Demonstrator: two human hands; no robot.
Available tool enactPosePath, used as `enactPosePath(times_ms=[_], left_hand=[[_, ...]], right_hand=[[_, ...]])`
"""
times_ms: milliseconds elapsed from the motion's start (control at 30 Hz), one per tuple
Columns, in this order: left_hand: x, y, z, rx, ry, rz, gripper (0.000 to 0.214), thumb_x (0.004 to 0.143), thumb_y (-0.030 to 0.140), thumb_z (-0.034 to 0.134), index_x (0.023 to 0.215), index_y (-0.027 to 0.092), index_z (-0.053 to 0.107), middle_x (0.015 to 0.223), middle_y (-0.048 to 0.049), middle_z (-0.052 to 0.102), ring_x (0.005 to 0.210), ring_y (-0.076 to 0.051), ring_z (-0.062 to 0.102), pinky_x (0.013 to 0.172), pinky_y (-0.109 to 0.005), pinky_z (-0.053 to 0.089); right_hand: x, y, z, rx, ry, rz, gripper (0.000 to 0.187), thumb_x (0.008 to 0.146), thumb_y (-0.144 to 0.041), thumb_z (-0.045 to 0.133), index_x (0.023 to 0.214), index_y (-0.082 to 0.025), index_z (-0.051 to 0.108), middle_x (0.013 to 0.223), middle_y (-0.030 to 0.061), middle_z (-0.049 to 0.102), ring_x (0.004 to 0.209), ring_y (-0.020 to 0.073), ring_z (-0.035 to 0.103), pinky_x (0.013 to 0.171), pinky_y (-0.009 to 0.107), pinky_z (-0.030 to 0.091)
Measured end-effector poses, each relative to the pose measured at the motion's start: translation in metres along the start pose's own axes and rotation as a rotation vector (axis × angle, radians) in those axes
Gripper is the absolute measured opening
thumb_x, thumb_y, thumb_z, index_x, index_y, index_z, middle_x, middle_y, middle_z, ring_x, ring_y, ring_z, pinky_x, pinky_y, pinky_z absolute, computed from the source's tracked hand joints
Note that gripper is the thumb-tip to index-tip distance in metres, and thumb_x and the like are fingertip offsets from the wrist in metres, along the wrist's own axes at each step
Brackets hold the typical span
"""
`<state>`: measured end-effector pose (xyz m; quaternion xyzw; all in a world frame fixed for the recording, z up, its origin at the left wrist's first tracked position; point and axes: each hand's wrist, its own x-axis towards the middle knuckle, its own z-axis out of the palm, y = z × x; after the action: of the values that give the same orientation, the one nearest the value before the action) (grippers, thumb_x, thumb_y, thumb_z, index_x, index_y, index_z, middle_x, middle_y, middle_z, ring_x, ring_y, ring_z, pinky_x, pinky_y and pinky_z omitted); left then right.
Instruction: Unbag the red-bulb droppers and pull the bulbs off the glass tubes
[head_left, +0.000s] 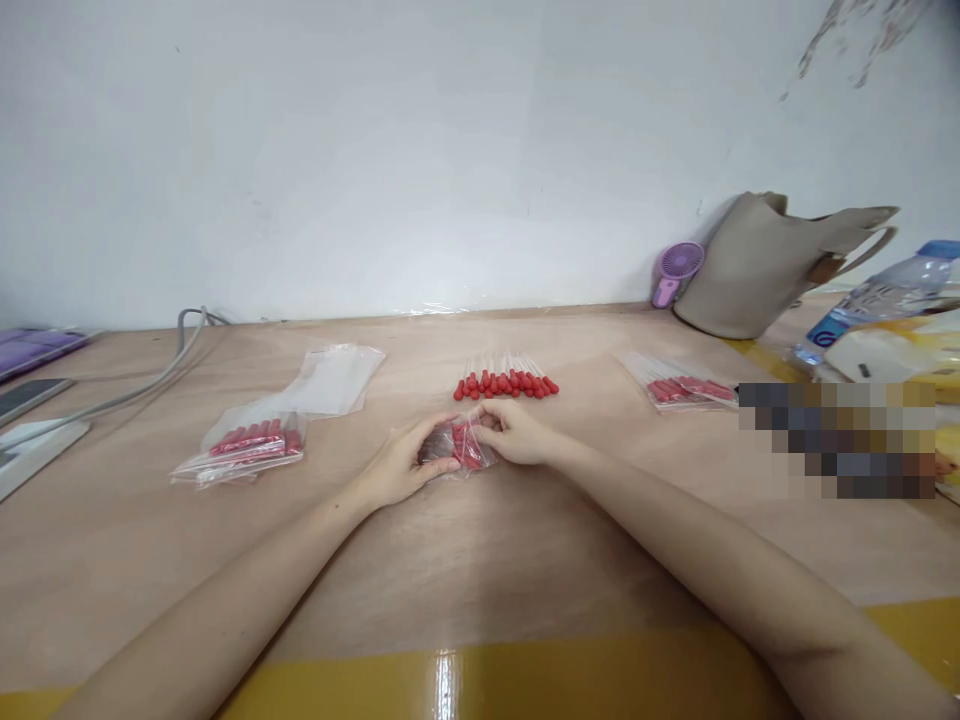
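My left hand (pixel 397 465) and my right hand (pixel 517 432) meet at the middle of the wooden table (pixel 480 560). Together they grip a small clear plastic bag (pixel 459 446) with red-capped droppers inside. The left fingers curl round its left end, the right fingers pinch its right end. Just beyond the hands lies a loose row of red-capped droppers (pixel 506 381), not bagged.
Filled dropper bags (pixel 244 447) lie at the left, with empty clear bags (pixel 334 378) behind them. Another filled bag (pixel 686 388) lies at the right. A beige handbag (pixel 765 265), a purple fan (pixel 675 268) and a water bottle (pixel 874 300) stand far right. A grey cable (pixel 150 375) runs left.
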<state>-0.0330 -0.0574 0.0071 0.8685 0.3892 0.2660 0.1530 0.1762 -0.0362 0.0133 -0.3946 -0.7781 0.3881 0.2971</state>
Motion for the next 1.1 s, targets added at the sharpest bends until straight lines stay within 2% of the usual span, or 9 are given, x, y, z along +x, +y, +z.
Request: enactPosePath(times_ms=[167,333,467,567,733,933,1100], left_hand=[[0.000,0.001,0.000,-0.018,-0.003,0.006,0.051,0.080,0.041,0.056,0.125,0.021,0.041,0.118,-0.0077,0.056,0.103,-0.020,0.055,0.086,-0.034,0.045],[0.000,0.004,-0.001,-0.016,0.002,0.005,0.052,0.080,0.041,0.056,0.125,0.022,0.041,0.117,-0.0071,0.057,0.102,-0.021,0.055,0.085,-0.034,0.045],[0.000,0.003,0.000,-0.019,-0.011,-0.008,0.053,0.079,0.043,0.056,0.126,0.021,0.041,0.120,-0.0081,0.055,0.106,-0.022,0.054,0.088,-0.036,0.045],[-0.001,0.001,0.000,-0.018,-0.015,-0.015,0.053,0.080,0.044,0.055,0.126,0.021,0.041,0.121,-0.0079,0.055,0.107,-0.023,0.054,0.088,-0.036,0.044],[-0.001,0.002,0.000,-0.001,-0.014,-0.034,0.052,0.079,0.045,0.055,0.124,0.021,0.044,0.119,-0.0074,0.056,0.104,-0.022,0.055,0.086,-0.035,0.046],[0.000,0.003,-0.001,-0.027,-0.026,-0.020,0.051,0.080,0.044,0.056,0.124,0.021,0.044,0.118,-0.0069,0.057,0.104,-0.021,0.055,0.087,-0.035,0.045],[0.000,0.001,-0.001,-0.030,-0.029,-0.034,0.051,0.079,0.044,0.056,0.123,0.021,0.044,0.120,-0.0069,0.055,0.108,-0.021,0.052,0.091,-0.035,0.042]], right_hand=[[-0.002,0.000,0.002,0.167,-0.094,0.014,0.020,0.076,-0.017,0.058,0.096,-0.015,0.057,0.083,0.0023,0.064,0.070,0.0112,0.059,0.061,0.022,0.046],[-0.001,-0.006,0.005,0.234,-0.020,0.134,0.014,0.077,-0.009,0.054,0.090,-0.013,0.055,0.077,0.0016,0.062,0.065,0.0094,0.058,0.058,0.021,0.046],[-0.001,-0.005,-0.003,0.178,0.047,0.180,0.009,0.078,-0.010,0.053,0.085,-0.014,0.055,0.062,-0.0027,0.055,0.052,0.0061,0.050,0.047,0.017,0.040],[-0.003,-0.002,-0.007,0.203,0.006,0.200,0.006,0.078,-0.013,0.055,0.084,-0.015,0.054,0.059,-0.0036,0.055,0.049,0.0062,0.050,0.044,0.016,0.040],[-0.004,0.000,-0.005,0.384,-0.114,0.170,0.024,0.067,-0.004,0.063,0.087,-0.014,0.054,0.069,-0.0020,0.062,0.062,0.0090,0.059,0.058,0.020,0.048],[-0.004,-0.002,-0.013,0.451,-0.041,0.299,0.018,0.071,-0.006,0.062,0.084,-0.014,0.054,0.062,-0.0046,0.056,0.052,0.0058,0.055,0.049,0.017,0.048],[-0.007,-0.002,-0.028,0.662,0.000,0.401,0.016,0.070,-0.007,0.065,0.082,-0.013,0.056,0.070,-0.0016,0.058,0.061,0.0084,0.061,0.058,0.022,0.056]])
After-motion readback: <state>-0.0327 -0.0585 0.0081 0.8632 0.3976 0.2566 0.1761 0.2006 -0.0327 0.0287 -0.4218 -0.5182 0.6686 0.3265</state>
